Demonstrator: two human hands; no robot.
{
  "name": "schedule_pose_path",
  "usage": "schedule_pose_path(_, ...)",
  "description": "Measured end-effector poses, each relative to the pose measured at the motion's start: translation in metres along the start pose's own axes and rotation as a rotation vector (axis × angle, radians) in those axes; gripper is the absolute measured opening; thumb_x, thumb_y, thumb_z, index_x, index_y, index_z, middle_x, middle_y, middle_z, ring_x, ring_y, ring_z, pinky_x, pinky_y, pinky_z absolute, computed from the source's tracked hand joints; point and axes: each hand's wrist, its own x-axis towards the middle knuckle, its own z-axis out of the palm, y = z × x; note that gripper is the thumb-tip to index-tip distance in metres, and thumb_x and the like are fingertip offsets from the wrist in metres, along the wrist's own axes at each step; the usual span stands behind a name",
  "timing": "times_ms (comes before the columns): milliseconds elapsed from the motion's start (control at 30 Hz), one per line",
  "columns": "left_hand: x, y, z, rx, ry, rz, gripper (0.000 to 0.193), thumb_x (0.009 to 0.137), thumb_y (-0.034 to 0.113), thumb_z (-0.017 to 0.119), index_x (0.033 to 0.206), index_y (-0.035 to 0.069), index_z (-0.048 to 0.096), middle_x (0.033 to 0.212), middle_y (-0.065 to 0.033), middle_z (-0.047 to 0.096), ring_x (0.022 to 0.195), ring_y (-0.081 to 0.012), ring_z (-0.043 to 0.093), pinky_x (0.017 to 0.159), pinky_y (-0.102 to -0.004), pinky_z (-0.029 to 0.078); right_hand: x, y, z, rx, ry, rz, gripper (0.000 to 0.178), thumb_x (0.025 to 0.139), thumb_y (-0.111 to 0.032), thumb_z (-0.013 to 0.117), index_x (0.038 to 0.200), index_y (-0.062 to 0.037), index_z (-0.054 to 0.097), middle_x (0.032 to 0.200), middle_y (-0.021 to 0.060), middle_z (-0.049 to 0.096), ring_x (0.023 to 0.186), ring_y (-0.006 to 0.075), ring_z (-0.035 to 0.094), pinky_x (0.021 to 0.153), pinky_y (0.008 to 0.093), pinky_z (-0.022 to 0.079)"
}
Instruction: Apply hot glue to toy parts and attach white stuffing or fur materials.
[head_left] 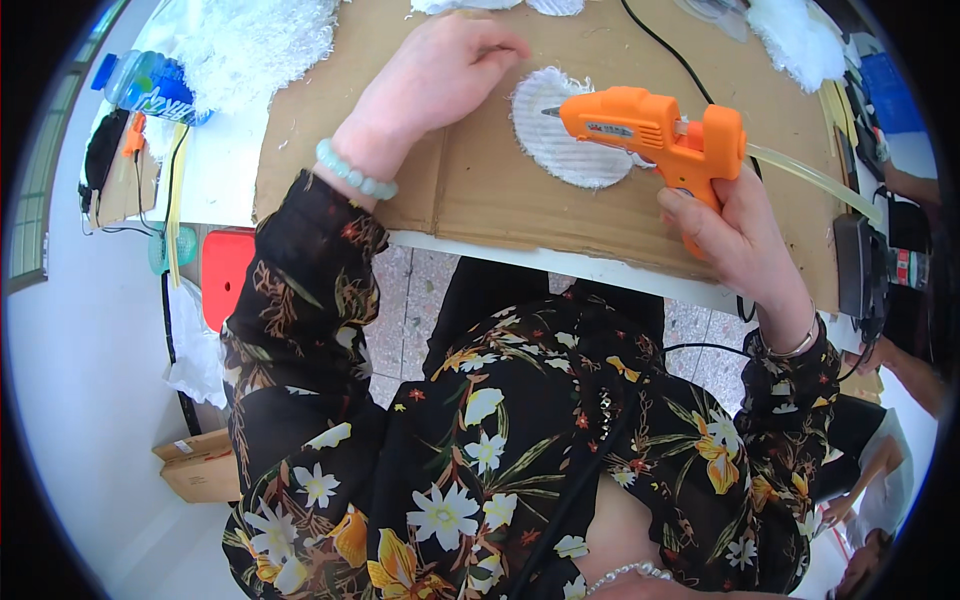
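An orange hot glue gun (625, 118) is gripped by its handle in my right hand (735, 225), its nozzle turned left. A pale glue stick (815, 178) sticks out of its back end. Beneath the nozzle lies a white oval fabric pad (570, 150) with a fuzzy edge, flat on the brown cardboard; the gun hides part of it. My left hand (445, 75) is over the cardboard, up and left of the pad, with its fingers curled together. What they hold, if anything, is hidden. White fabric pieces (550, 6) lie just beyond it at the top edge.
Cardboard (340, 100) covers the tabletop. A heap of white fluffy material (265, 45) and a blue-labelled bottle (155, 88) lie at left, more fluff (795, 40) at far right. A black cord (672, 45) runs behind the gun. Another person's arm (910, 372) shows at right.
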Motion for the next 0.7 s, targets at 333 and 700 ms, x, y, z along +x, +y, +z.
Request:
schedule_pose_path(333, -0.015, 0.011, 0.009, 0.134, 0.131, 0.143, 0.009, 0.076, 0.009, 0.066, 0.084, 0.007, 0.068, 0.093, -0.0069, 0.066, 0.094, -0.0304, 0.059, 0.084, -0.0394, 0.047, -0.001, 0.002, -0.005, 0.18, 0.074, 0.073, 0.041, 0.089, -0.017, 0.056, 0.123, 0.0022, 0.047, 0.097, 0.0054, 0.058, 0.073, 0.0082, 0.05, 0.067, 0.0247, 0.041)
schedule_pose_path(700, -0.013, 0.029, 0.012, 0.115, 0.101, 0.279, 0.009, 0.075, 0.005, 0.067, 0.085, 0.007, 0.067, 0.092, -0.0076, 0.067, 0.099, -0.0294, 0.06, 0.089, -0.0377, 0.046, -0.001, 0.008, -0.012, 0.437, 0.154, 0.012, 0.042, 0.087, -0.024, 0.051, 0.119, 0.0036, 0.053, 0.077, 0.0024, 0.056, 0.071, 0.0085, 0.051, 0.066, 0.0237, 0.04)
